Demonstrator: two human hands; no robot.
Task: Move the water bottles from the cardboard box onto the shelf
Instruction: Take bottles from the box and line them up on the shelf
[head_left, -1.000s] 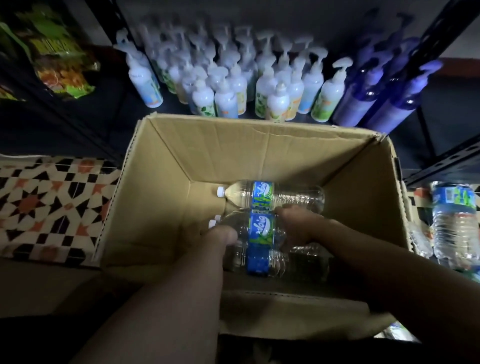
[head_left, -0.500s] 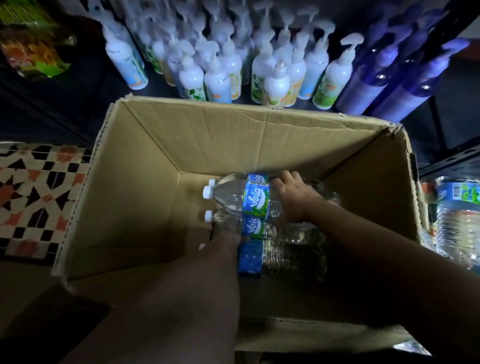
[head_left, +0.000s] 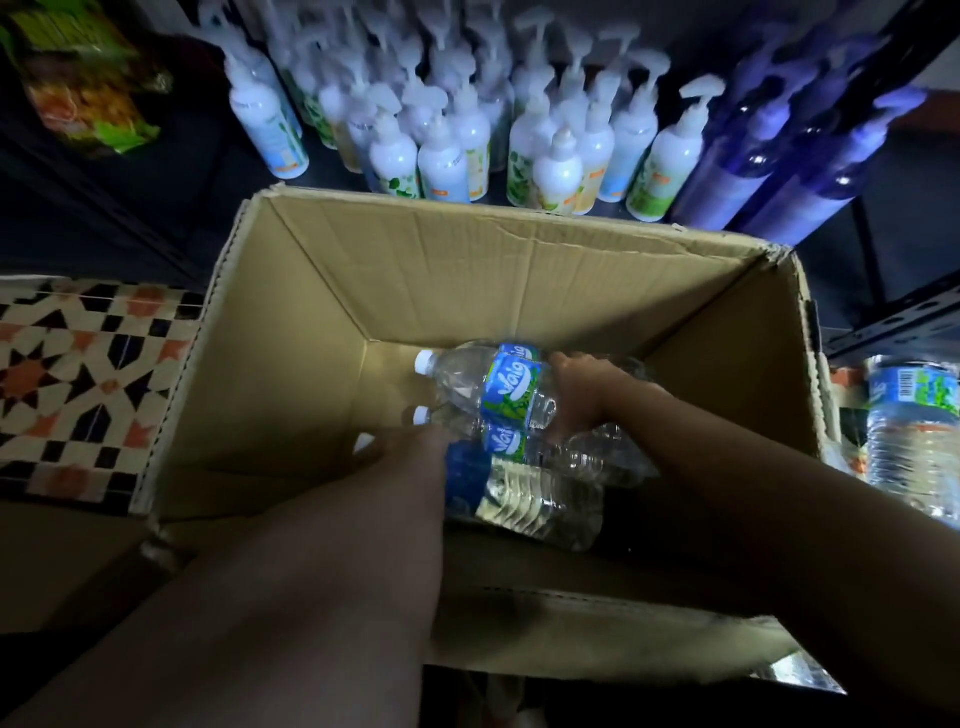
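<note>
An open cardboard box holds several clear water bottles lying on their sides, with blue and green labels. My right hand grips the topmost bottle by its middle, tilted up a little above the others. A second bottle lies just beneath it. My left hand is down on the neck of the nearest bottle, whose white cap pokes out to the left; its fingers are hidden. The dark shelf runs behind the box.
White pump bottles and purple pump bottles crowd the shelf behind the box. Snack bags lie at the upper left. More water bottles stand right of the box under a metal shelf rail. Patterned tile floor shows on the left.
My right hand moved from the middle bottle to the top one, closed on it and raised it slightly. My left hand stayed low on the nearest bottle. The view came closer.
</note>
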